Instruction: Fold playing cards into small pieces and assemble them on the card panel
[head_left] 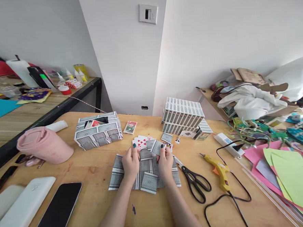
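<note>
My left hand point(131, 161) pinches face-up playing cards point(141, 141) with red hearts, thumb on top. My right hand point(165, 160) is closed on a grey-backed playing card point(156, 146), held tilted beside the first ones. Both hands are over a flat panel of grey-backed cards point(116, 179) lying on the table. A folded card square point(149, 183) rests on that panel between my wrists. Close to my right hand lie black-handled scissors point(194, 181), their blades partly hidden. Just past my hands is another folded grey card point(166, 137).
A box made of cards point(98, 130) stands at the back left, near a card pack point(130, 127). Stacked card boxes point(183, 115) stand at the back right. A yellow glue gun point(219, 171) with its cord lies right, a phone point(57, 211) and pink roll point(45, 145) left.
</note>
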`<state>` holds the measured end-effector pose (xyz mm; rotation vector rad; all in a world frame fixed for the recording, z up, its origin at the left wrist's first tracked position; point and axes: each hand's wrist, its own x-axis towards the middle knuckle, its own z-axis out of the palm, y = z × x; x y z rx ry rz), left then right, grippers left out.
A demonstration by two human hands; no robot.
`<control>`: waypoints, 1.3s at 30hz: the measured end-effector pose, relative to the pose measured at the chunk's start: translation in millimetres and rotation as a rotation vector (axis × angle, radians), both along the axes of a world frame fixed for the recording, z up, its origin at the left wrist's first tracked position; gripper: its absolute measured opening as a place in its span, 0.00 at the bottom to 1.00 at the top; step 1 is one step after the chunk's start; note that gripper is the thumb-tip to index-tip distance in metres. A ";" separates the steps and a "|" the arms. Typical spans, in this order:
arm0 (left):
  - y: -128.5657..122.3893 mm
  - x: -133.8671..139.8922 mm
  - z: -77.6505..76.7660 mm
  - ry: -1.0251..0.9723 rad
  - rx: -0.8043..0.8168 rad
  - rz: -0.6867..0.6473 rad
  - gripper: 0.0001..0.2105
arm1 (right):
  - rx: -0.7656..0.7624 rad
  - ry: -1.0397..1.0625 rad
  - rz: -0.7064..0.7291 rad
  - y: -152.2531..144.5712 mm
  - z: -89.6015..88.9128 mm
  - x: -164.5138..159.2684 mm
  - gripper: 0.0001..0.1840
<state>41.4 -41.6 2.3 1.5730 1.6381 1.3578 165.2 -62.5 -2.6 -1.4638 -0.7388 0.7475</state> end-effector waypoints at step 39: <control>11.8 7.4 -18.5 0.578 0.186 -0.267 0.14 | 0.204 -0.911 0.095 0.1 -11.8 -1.3 0.18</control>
